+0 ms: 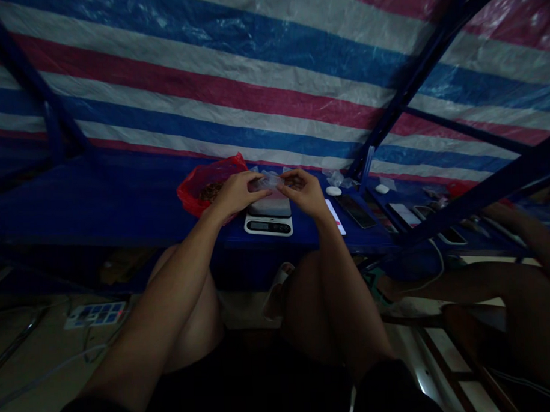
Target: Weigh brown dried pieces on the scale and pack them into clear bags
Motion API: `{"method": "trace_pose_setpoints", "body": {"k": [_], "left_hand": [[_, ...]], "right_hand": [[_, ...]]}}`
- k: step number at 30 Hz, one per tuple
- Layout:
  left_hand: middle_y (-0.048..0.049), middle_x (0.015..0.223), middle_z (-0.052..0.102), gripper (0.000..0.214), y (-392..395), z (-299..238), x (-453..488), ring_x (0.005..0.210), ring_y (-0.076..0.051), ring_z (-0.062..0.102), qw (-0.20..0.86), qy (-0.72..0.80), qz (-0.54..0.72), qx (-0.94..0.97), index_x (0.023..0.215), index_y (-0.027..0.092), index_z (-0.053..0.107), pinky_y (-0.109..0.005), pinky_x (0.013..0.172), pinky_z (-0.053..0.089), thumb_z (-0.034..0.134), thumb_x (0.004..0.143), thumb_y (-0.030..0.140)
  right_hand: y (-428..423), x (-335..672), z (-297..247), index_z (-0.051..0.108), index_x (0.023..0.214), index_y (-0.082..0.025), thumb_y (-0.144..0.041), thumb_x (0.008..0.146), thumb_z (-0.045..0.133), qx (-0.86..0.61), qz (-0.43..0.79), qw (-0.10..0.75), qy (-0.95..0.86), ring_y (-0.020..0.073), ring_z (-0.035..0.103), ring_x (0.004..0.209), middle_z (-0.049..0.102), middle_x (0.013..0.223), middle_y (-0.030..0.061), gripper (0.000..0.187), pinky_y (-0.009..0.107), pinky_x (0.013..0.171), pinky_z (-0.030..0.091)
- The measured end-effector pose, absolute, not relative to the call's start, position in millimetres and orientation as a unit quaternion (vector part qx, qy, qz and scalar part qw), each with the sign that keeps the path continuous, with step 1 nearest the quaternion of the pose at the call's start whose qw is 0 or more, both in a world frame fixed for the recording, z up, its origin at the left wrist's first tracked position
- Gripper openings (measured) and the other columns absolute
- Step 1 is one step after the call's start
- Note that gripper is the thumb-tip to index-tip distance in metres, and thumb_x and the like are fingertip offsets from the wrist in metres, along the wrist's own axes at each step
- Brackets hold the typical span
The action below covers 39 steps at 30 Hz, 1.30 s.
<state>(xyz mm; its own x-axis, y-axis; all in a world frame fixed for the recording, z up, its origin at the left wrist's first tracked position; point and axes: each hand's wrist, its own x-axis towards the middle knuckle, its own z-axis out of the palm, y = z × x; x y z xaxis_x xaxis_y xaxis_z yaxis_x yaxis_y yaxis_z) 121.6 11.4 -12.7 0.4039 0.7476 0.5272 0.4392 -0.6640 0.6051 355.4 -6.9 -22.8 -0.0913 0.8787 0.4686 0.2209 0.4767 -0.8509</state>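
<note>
My left hand (238, 192) and my right hand (304, 190) meet above a small white digital scale (269, 219) on a low blue bench (121, 199). Both pinch a small clear plastic bag (269, 181) held between them, just over the scale's platform. What the bag holds is too dim to make out. Beside my left hand, a red plastic bag (206, 184) lies open with brownish bits inside.
Several phones (356, 210) and small white round objects (333, 191) lie on the bench to the right. Another person's arm (523, 227) and leg reach in at the right. A power strip (95, 313) with cables lies on the floor. Striped tarpaulin (252, 68) hangs behind.
</note>
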Motion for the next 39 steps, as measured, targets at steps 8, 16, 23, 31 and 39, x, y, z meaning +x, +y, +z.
{"method": "trace_pose_setpoints", "body": {"k": [8,16,23,31,39], "left_hand": [[-0.0099,0.125,0.082,0.039,16.4,-15.4,120.3,0.116,-0.029,0.075,0.186,0.377,0.412,0.809,0.123,0.02,0.08,-0.042,0.105,0.056,0.082,0.091,0.043],[-0.0119,0.13,0.081,0.041,7.3,-7.1,124.7,0.118,-0.028,0.074,0.232,0.416,0.444,0.759,0.124,0.019,0.079,-0.043,0.108,0.056,0.081,0.091,0.043],[-0.0112,0.127,0.08,0.036,5.9,-0.2,126.8,0.119,-0.026,0.073,0.233,0.409,0.496,0.73,0.121,0.019,0.078,-0.043,0.109,0.055,0.08,0.093,0.041],[-0.0142,0.135,0.077,0.049,5.0,-1.6,129.3,0.122,-0.027,0.072,0.287,0.328,0.498,0.75,0.132,0.017,0.076,-0.039,0.107,0.056,0.078,0.092,0.045],[-0.0128,0.115,0.083,0.033,24.2,-2.0,85.6,0.107,-0.03,0.076,0.112,0.536,0.408,0.73,0.112,0.019,0.083,-0.04,0.099,0.056,0.062,0.101,0.042]], "right_hand": [[-7.7,358.9,-27.2,0.073,0.126,-0.02,-0.038,0.079,0.083,-0.453,0.264,0.48,-0.704,0.025,0.073,0.103,0.077,0.119,0.01,0.05,0.047,0.099,0.061],[0.5,356.5,-36.0,0.072,0.125,-0.017,-0.024,0.08,0.082,-0.513,0.204,0.394,-0.735,0.0281,0.075,0.114,0.079,0.124,0.0142,0.047,0.049,0.105,0.059],[-15.7,346.0,-18.6,0.075,0.13,-0.024,-0.054,0.081,0.09,-0.462,0.173,0.457,-0.74,0.0328,0.068,0.132,0.076,0.14,0.0129,0.059,0.056,0.118,0.05],[-23.3,331.6,-8.4,0.082,0.1,-0.021,-0.042,0.089,0.08,-0.435,0.232,0.508,-0.706,0.0243,0.077,0.098,0.084,0.102,0.0068,0.024,0.042,0.096,0.06],[-15.3,379.9,-20.1,0.079,0.098,-0.018,-0.039,0.086,0.075,-0.553,0.151,0.56,-0.598,0.0238,0.075,0.089,0.083,0.099,0.009,0.024,0.039,0.087,0.062]]}}
